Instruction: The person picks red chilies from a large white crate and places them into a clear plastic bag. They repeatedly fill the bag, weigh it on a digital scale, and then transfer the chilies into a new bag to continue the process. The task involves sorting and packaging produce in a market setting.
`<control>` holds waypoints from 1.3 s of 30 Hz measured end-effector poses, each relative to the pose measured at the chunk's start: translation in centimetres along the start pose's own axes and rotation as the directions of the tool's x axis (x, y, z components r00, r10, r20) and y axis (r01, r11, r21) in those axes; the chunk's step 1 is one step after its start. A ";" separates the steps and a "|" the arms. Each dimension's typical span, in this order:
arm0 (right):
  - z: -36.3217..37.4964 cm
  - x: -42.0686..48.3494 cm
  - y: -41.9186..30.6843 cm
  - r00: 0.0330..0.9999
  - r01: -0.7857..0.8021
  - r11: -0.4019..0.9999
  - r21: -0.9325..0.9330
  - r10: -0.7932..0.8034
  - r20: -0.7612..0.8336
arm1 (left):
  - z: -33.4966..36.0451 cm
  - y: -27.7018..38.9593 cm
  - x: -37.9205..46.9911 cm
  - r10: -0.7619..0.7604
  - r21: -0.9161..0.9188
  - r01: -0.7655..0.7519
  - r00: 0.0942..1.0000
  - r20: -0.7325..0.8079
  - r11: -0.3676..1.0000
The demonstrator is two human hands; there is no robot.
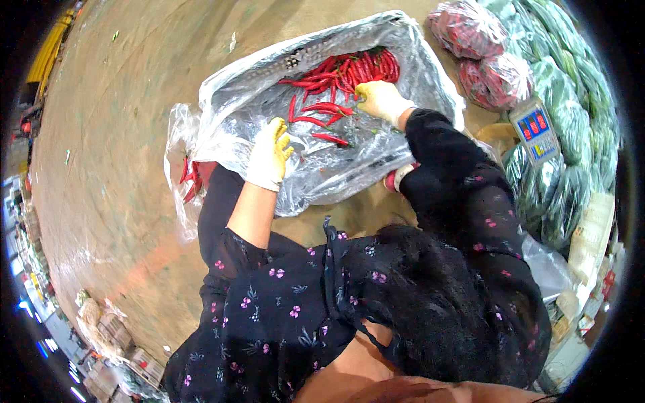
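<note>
Red chili peppers [347, 70] lie heaped along the far side of a crate [441, 83] lined with clear plastic film. Several loose chilies [327, 108] are scattered on the film nearer to me. My right hand [384, 102], in a white and yellow glove, reaches over the near edge of the heap with curled fingers. Whether a chili is between those fingers is hidden. My left hand [267, 158], gloved alike, hovers above the near left part of the liner, fingers apart and holding nothing. Beside my left knee, a clear plastic bag [177, 136] has a few red chilies [191, 181] in it.
Bagged red chilies [468, 30] stand at the far right beside stacked bags of green produce [562, 95]. A digital scale display [535, 130] rises in front of them. Wooden crates [113, 330] sit at the lower left on the brown floor [116, 151].
</note>
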State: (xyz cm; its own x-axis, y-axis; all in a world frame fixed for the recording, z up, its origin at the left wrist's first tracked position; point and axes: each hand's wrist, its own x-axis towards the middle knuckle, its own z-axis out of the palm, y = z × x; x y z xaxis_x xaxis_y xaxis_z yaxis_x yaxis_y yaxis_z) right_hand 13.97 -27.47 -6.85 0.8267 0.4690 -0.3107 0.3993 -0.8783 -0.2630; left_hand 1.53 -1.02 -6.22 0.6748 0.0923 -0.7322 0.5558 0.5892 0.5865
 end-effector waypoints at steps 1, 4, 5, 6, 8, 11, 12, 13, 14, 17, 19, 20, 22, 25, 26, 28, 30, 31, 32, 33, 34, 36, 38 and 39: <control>1.6 1.8 -0.7 0.999 -0.044 0.999 -0.029 0.045 0.027 | 0.1 0.2 0.0 0.000 -0.009 -0.001 1.000 -0.014 1.000; 6.3 4.9 -2.6 0.992 -0.107 0.992 -0.068 0.112 0.062 | 0.1 0.7 -0.7 0.017 0.026 -0.017 1.000 -0.020 1.000; 7.8 5.7 -3.2 0.983 -0.139 0.986 -0.096 0.149 0.111 | -0.4 0.5 -0.7 0.009 0.021 -0.009 1.000 -0.029 1.000; 9.2 6.1 -3.5 0.982 -0.146 0.982 -0.121 0.158 0.099 | -0.9 0.2 -0.5 -0.023 0.000 0.023 0.999 -0.023 1.000; 11.9 6.9 -3.4 0.983 -0.168 0.974 -0.155 0.177 0.047 | -1.2 -0.2 -0.3 -0.060 -0.021 0.059 0.998 -0.029 0.998; 15.3 8.1 -2.5 0.965 -0.251 0.962 -0.111 0.257 0.042 | -1.9 0.2 0.0 -0.108 -0.269 0.128 0.990 0.087 0.955; 15.8 8.4 -2.4 0.965 -0.243 0.966 -0.091 0.250 0.080 | -2.1 0.4 0.1 -0.116 -0.366 0.162 0.983 0.143 0.916; 15.7 8.4 -2.4 0.975 -0.204 0.978 -0.035 0.207 0.079 | -2.2 0.8 -0.1 -0.116 -0.370 0.151 0.986 0.117 0.917; 15.8 8.4 -2.7 0.979 -0.178 0.984 -0.021 0.180 0.092 | -2.2 1.2 -0.3 -0.137 -0.431 0.187 0.980 0.144 0.883; 14.9 8.0 -1.5 0.960 -0.196 0.979 0.048 0.182 0.212 | -1.6 1.7 -0.3 -0.156 -0.493 0.230 0.970 0.187 0.839; 12.4 7.0 -2.0 0.954 -0.222 0.968 0.114 0.191 0.232 | -1.6 1.9 -0.6 -0.105 -0.532 0.194 0.976 0.193 0.824; 11.4 6.7 -1.9 0.952 -0.232 0.960 0.156 0.191 0.241 | -1.7 1.9 -0.6 -0.105 -0.534 0.196 0.975 0.196 0.822; 9.5 5.4 -1.4 0.979 -0.195 0.930 0.312 0.168 0.111 | -2.3 0.8 -0.1 -0.082 0.160 0.047 0.971 0.223 0.986; 8.7 3.9 0.5 0.937 -0.348 0.815 0.463 0.311 0.158 | -3.0 -2.1 0.6 -0.087 0.913 -0.277 0.945 0.315 0.298; 8.0 3.4 -0.5 0.916 -0.402 0.676 0.618 0.301 0.266 | -3.4 -3.2 1.1 -0.079 0.816 -0.206 0.953 0.292 0.540; 5.1 1.3 -5.6 0.939 -0.337 0.627 0.703 0.167 0.301 | -1.8 -1.3 -0.1 -0.160 0.510 0.072 0.978 0.131 0.857; 3.3 -1.0 -10.8 0.992 -0.091 0.774 0.626 0.014 0.126 | -0.7 -0.4 -0.3 -0.316 -0.052 0.322 0.944 0.100 0.945; 4.1 -1.7 -12.6 0.997 0.017 0.808 0.589 -0.055 0.047 | -0.7 -0.8 0.1 -0.309 -0.048 0.316 0.945 0.109 0.948; 3.0 -2.6 -15.1 0.989 0.078 0.800 0.595 -0.135 0.052 | -1.2 -1.7 1.0 -0.220 -0.227 0.252 0.963 0.156 0.941; 1.7 -3.1 -17.0 0.972 0.150 0.782 0.605 -0.229 0.055 | -2.1 -2.6 1.7 -0.116 -0.404 0.177 0.978 0.173 0.897; 1.7 -3.2 -17.1 0.942 0.296 0.718 0.629 -0.330 -0.066 | -3.2 -2.7 2.0 -0.044 -0.369 0.101 0.986 0.158 0.924; 1.4 -0.3 -14.0 0.899 -0.028 0.467 0.884 -0.374 0.227 | -3.6 -2.0 1.3 -0.090 -0.391 0.138 0.986 0.140 0.910; 3.9 2.4 -8.9 0.943 -0.193 0.401 0.896 -0.177 0.282 | -2.3 0.1 -0.6 -0.136 -0.410 0.183 0.981 0.142 0.894; 5.9 3.6 -6.6 0.987 -0.108 0.560 0.822 -0.037 0.156 | -2.1 0.1 -0.6 -0.139 -0.407 0.187 0.980 0.144 0.894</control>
State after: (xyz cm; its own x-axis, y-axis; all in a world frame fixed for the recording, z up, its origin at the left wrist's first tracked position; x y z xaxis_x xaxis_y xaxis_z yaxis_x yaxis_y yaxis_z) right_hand 11.90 -19.43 -11.64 0.7397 0.5100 -0.4391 -0.1916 -0.4658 -0.8639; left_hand 0.21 0.67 -6.45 0.6535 -0.1071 -0.7493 0.4257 0.8705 0.2469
